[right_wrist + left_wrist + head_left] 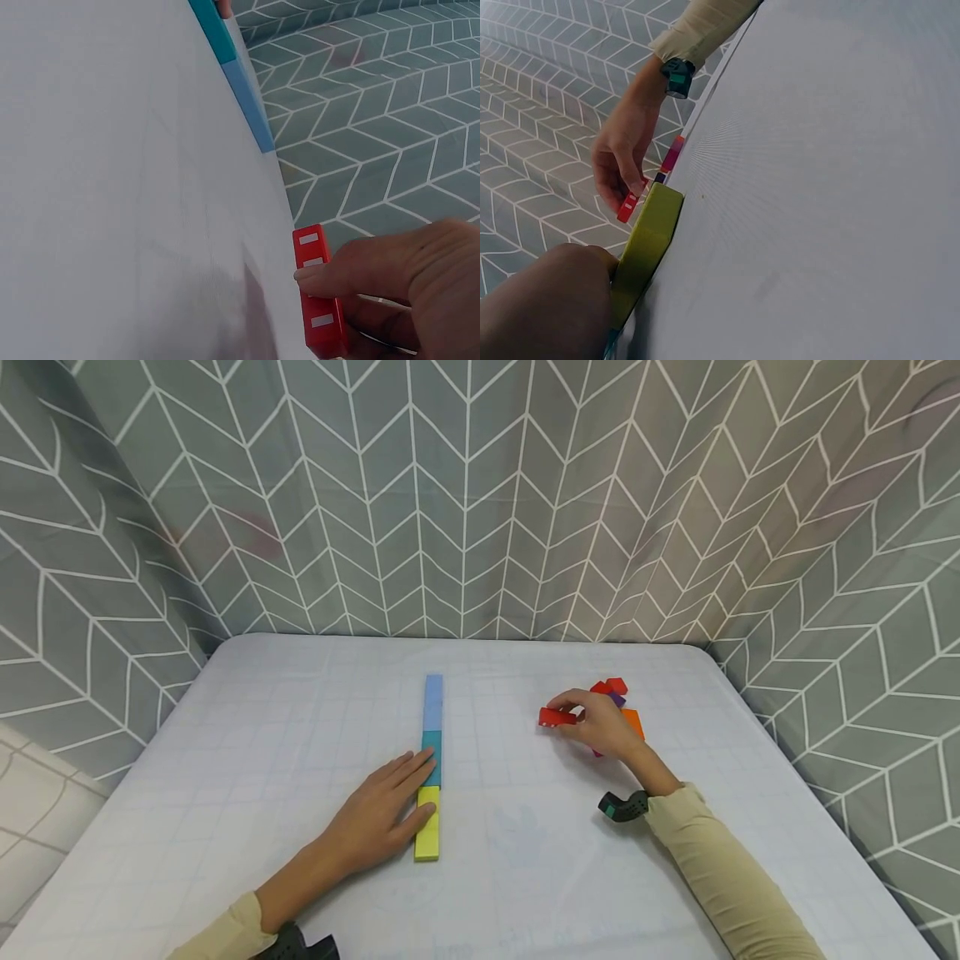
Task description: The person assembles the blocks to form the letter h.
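Note:
A yellow block [427,845], a teal block [432,740] and a light blue block [433,702] lie end to end in a straight row on the table. My left hand [375,822] rests over the row, its extended fingers on the teal block and its thumb on the yellow one. To the right, my right hand [606,728] pinches a red block [557,717] between thumb and fingers. In the right wrist view, white rectangles mark one face of that red block [321,309], and the thumb covers part of it.
Behind the right hand lies a small cluster: an orange block [633,723], a purple piece [617,700] and red pieces [617,686], partly hidden by the hand. The white-covered table [300,693] ends at a grey chevron-patterned curtain [465,527] at the back and sides.

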`<state>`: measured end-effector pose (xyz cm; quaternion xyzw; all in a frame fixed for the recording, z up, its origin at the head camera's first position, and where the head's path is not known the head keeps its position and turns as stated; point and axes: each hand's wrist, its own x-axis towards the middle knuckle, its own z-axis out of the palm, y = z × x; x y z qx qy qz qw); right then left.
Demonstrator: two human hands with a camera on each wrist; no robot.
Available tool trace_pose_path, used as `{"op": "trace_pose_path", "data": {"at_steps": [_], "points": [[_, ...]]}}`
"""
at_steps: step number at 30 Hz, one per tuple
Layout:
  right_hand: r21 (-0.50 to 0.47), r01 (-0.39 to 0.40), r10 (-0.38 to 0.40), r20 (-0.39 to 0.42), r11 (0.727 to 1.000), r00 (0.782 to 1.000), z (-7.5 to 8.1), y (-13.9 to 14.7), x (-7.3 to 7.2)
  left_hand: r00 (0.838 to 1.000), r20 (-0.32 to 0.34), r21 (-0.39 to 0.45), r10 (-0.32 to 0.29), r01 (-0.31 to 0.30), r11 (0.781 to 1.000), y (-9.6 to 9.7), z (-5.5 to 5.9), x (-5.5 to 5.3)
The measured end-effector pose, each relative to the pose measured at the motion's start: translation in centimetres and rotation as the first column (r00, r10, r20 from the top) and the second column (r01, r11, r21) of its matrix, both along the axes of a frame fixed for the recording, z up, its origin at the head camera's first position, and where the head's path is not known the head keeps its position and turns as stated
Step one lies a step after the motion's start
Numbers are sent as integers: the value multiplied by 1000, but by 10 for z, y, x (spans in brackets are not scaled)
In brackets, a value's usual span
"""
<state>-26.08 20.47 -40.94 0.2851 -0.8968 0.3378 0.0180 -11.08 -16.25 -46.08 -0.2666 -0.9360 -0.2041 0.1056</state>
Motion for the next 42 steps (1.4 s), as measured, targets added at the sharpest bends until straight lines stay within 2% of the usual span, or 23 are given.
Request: {"op": "trace_pose_path", "data": {"at_steps": [16, 32, 42], "points": [[13, -9, 9, 32, 1000, 999, 7, -13, 2, 1000, -16, 3, 21, -21, 1000, 5, -1, -1], [-19, -95, 96, 34, 995, 995, 7, -44, 0, 1000, -12, 5, 25, -25, 1000, 7, 1, 1], [-27, -160, 161, 39, 987, 986, 9, -66, 3, 999, 6, -14, 48, -48, 999, 8, 2, 0]]}}
